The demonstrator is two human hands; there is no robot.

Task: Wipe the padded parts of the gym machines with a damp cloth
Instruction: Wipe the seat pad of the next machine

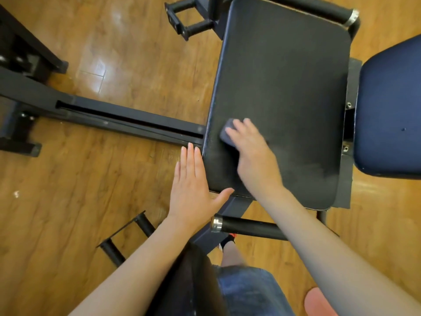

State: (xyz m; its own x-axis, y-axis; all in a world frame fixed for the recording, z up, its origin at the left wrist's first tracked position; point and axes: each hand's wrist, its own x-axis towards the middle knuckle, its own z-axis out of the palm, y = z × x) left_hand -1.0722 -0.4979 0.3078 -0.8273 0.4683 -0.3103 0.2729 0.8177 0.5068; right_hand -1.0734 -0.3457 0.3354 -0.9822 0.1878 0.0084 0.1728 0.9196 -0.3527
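A large dark padded seat point(284, 87) of a gym machine fills the centre of the head view. My right hand point(252, 156) lies on its near left part and presses a small grey-blue cloth point(226, 131) onto the pad; only the cloth's far end shows past my fingers. My left hand point(193, 185) is flat with straight fingers against the pad's left edge, thumb spread under the near corner. A blue padded backrest point(391, 115) stands at the right.
The machine's dark steel frame rail point(127, 117) runs left across the wooden floor point(79, 201). Black handles with metal ends sit near point(246, 226) and far point(323, 10). Foot pegs point(189, 19) are at the top and lower left point(127, 236).
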